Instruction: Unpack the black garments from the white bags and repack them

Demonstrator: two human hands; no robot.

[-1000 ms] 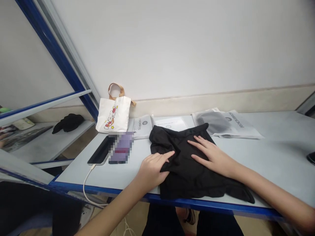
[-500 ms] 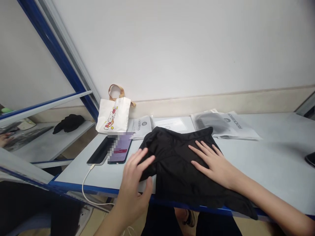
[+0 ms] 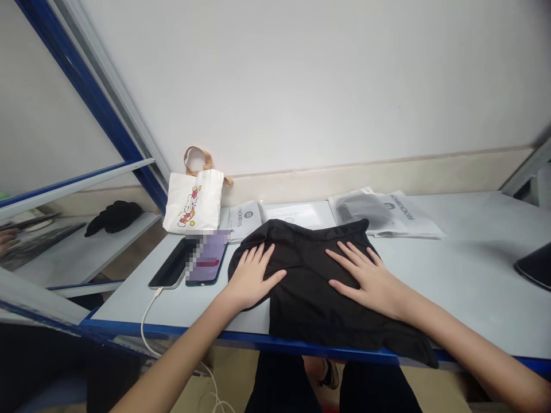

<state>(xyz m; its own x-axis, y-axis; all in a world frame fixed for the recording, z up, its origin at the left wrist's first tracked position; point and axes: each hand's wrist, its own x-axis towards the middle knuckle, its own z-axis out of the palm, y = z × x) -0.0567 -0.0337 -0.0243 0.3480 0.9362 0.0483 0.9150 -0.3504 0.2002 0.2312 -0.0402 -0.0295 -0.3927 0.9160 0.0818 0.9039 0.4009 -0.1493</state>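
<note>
Fingers spread flat, I've set my left hand back on the black garment, level with my right hand, smartphone at ten o'clock.

And here's the view from the top: two slim, bare forearms sweep in from either side, the left forearm and the right forearm, running smooth all the way down! They narrow into the left hand and the right hand, with long, thin fingers and short-looking nails. Look below the hands now: black trousers, dark and plain, fill the bottom of the frame. Between the two legs, straight below the hands, there's a dark strappy shoe, too small to make out any further.
</note>
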